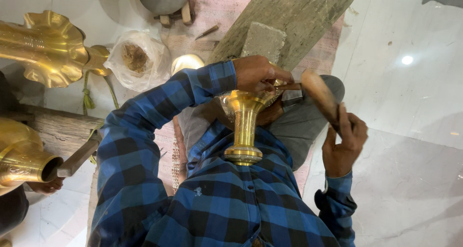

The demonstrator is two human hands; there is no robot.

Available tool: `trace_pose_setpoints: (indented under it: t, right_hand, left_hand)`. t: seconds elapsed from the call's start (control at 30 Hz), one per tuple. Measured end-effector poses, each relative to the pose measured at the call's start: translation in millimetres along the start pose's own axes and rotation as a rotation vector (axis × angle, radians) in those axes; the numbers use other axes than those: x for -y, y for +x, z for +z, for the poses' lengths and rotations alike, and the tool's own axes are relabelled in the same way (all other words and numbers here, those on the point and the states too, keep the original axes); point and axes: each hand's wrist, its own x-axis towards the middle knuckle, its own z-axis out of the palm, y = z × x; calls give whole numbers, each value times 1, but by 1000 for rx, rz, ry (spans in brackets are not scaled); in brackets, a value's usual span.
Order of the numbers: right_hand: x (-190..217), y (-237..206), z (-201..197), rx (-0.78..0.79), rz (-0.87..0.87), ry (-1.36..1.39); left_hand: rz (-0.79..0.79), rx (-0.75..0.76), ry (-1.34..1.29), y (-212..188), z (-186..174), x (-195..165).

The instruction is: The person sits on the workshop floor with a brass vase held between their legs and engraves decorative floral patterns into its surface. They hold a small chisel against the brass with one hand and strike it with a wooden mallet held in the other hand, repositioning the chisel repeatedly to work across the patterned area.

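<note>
left hand [258, 73] grips brass vase [244, 117] rim | right hand [343, 141] closed around mallet [319, 93] handle | vase in lap

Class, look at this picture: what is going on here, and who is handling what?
A person in a blue checked shirt sits on the floor with a shiny brass goblet-shaped vessel braced against the lap. The left hand presses a small metal tool against the vessel's rim, while the right hand grips a wooden mallet raised beside it. More fluted brass pieces and a grey wooden plank lie around.
</note>
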Motion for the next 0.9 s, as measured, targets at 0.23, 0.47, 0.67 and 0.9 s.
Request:
trace_pose_setpoints:
  t: [0.23, 0.47, 0.67, 0.9]
  right_hand:
    - [4, 5, -7, 53, 11, 193]
    - [4, 7, -6, -6, 202, 648]
    - [6, 12, -4, -23, 183, 635]
    - [3, 8, -2, -66, 173, 811]
  left_hand:
    - [-34, -6, 1, 1, -4, -5]
    - [-72, 28, 20, 1, -7, -7]
    - [-50, -18, 10, 0, -3, -3]
    - [-49, -5, 4, -2, -6, -1]
